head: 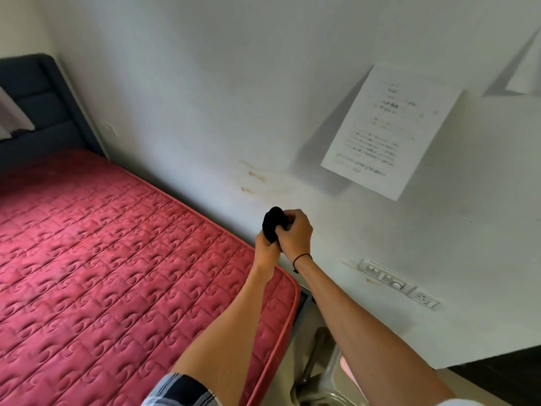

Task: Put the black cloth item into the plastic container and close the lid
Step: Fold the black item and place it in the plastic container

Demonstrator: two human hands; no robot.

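Note:
A small bunched-up black cloth item (272, 223) is held up in the air in front of the white wall, above the far right corner of the bed. My left hand (265, 248) grips its lower part from below. My right hand (296, 230), with a thin black band on the wrist, closes over its right side. Both hands touch each other around the cloth. No plastic container shows in this view.
A bare red quilted mattress (117, 259) fills the left, with a dark padded headboard (38, 112) at its far end. A printed paper sheet (392, 133) hangs on the wall. Wall sockets (398, 284) sit low on the right. A metal object (319, 364) stands on the floor by the bed's corner.

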